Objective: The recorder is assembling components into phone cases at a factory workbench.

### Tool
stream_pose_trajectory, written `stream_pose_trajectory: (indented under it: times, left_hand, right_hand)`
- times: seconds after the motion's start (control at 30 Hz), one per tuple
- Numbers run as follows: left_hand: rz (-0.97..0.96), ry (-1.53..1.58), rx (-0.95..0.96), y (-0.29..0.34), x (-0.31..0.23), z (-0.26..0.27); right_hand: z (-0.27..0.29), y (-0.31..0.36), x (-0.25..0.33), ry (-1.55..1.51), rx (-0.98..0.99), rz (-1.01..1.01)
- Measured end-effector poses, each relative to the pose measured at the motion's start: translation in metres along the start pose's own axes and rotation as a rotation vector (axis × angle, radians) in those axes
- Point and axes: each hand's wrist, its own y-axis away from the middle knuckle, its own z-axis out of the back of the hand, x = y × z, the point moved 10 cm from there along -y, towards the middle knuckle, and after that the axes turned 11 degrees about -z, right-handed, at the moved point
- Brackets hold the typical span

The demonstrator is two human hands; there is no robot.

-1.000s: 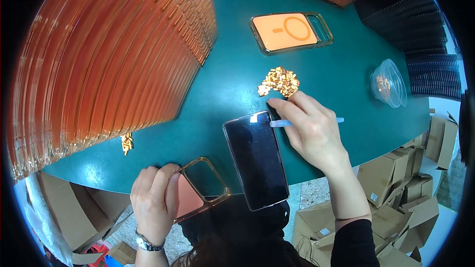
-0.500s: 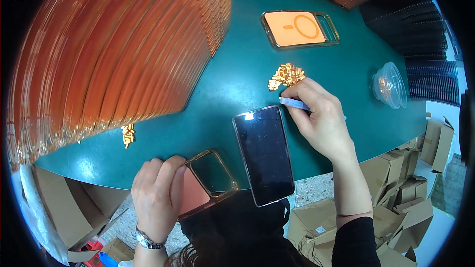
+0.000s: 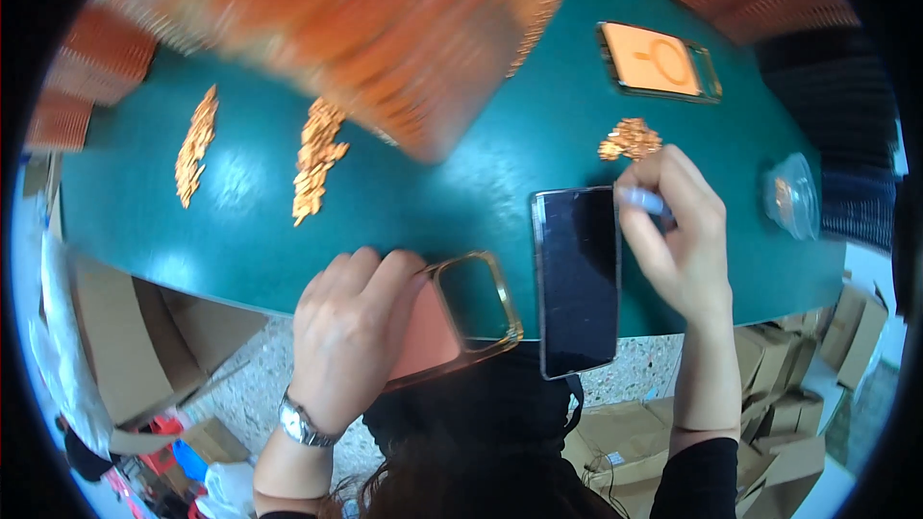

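Observation:
At the near table edge my left hand (image 3: 351,336) is closed on a phone case (image 3: 423,338) with a salmon-pink back, a clear rim and a gold-edged camera opening. My right hand (image 3: 681,226) pinches a whitish-blue pen-like tool (image 3: 646,200), blurred by motion, beside the far right corner of a dark phone (image 3: 579,279). That phone lies screen up between my hands, its near end past the table edge. Just beyond my right fingers is a small heap of gold-coloured pieces (image 3: 631,137).
A large stack of orange cases (image 3: 385,29) covers the far left. Two rows of gold pieces (image 3: 317,163) lie on the green table (image 3: 433,202). Far right are an orange-backed case (image 3: 663,60), a clear plastic tub (image 3: 796,197) and dark stacks (image 3: 817,58). Cardboard boxes (image 3: 798,356) sit below.
The view has swung left, so the table's things sit further right and more gold pieces show at left. Both hands keep their holds; the tool tip is now closer to the phone's corner.

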Motion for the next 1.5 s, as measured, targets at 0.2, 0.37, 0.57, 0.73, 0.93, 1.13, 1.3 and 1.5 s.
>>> stream_pose_trajectory:
  times: [0.2, 0.37, 0.57, 0.73, 0.93, 1.13, 1.3, 1.5]
  left_hand:
    - [0.089, 0.105, 0.038, 0.002, 0.013, 0.001]
    - [0.112, 0.171, 0.026, 0.006, 0.016, -0.001]
    - [0.082, 0.141, -0.008, 0.009, 0.017, -0.002]
    - [0.068, 0.130, 0.015, 0.011, 0.017, -0.001]
    - [0.014, -0.117, 0.047, 0.008, 0.004, 0.002]
    - [-0.029, -0.255, -0.004, 0.009, 0.000, -0.004]
    - [-0.033, -0.259, -0.022, 0.007, 0.000, -0.007]
    - [-0.043, -0.278, -0.060, 0.007, 0.001, -0.005]
  right_hand:
    - [-0.077, 0.020, 0.107, 0.048, 0.243, 0.502]
    - [-0.100, 0.025, 0.120, 0.170, 0.171, 0.642]
    - [-0.099, 0.024, 0.120, 0.226, 0.098, 0.604]
    - [-0.111, 0.023, 0.112, 0.223, 0.278, 0.468]
    - [-0.112, 0.021, 0.113, 0.141, 0.330, 0.424]
    - [-0.114, 0.024, 0.112, 0.092, 0.406, 0.427]
    - [-0.103, 0.020, 0.117, 0.125, 0.340, 0.524]
    - [-0.101, 0.021, 0.109, 0.380, 0.302, 0.497]
